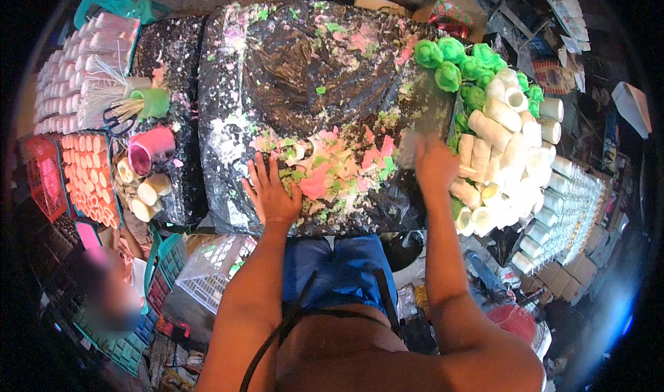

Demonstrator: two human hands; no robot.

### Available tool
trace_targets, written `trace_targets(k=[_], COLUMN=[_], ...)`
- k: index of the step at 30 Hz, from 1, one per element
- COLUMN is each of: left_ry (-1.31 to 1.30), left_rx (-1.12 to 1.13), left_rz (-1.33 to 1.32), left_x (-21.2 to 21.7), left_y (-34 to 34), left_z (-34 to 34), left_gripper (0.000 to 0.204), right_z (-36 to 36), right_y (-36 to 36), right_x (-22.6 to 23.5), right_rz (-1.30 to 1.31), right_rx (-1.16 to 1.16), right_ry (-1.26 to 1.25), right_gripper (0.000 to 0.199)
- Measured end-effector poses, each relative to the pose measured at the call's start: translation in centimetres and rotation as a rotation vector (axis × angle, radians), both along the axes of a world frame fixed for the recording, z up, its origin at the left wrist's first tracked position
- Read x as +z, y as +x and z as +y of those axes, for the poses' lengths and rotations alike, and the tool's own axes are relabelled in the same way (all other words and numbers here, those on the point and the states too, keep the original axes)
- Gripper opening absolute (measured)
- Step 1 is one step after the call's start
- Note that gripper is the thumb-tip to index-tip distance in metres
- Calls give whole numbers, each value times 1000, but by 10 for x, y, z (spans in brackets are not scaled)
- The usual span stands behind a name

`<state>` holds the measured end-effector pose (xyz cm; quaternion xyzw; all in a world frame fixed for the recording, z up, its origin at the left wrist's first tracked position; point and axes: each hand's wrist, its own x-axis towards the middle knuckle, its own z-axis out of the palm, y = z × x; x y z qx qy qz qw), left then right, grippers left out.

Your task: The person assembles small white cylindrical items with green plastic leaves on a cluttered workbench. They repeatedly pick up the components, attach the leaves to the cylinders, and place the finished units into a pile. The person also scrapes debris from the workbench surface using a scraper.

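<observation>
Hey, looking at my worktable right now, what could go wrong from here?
The heaped cream cylinders sit right beside your right hand, so a bump might topple a few. Loose pink and green scraps lie next to your spread left hand and could scatter or cling to it. The black plastic cover looks wrinkled, so it may bunch or shift if pushed.

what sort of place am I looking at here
Probably a small handcraft workshop: coloured scraps litter a black plastic-covered worktop, with heaped pale cylinders and green crumpled pieces toward its right.
</observation>
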<state>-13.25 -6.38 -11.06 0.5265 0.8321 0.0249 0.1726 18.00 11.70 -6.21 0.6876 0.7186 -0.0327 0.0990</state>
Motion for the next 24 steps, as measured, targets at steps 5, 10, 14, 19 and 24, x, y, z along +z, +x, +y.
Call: trace_targets(k=[5,10,14,19,24], left_ry=[-8,31,6,-10,11], left_rx=[-14,2,-4,4,-5], left_rz=[2,-11,-14,-20,-17], left_x=[1,-3,-3,-4,-1], left_y=[0,0,0,-1,-2], left_z=[2,-3,-3,-4,-2], left_gripper=[82,81,81,81,80], right_z=[-44,-33,31,186,329], right_y=[-44,-24,-29,-79,-131], right_x=[1,60,104,91,42], right_rz=[171,224,177,28,-121], right_rx=[57,146,262,799,1116], right_ry=[-178,-160,-256,93,168], right_gripper=[37,34,32,32,33])
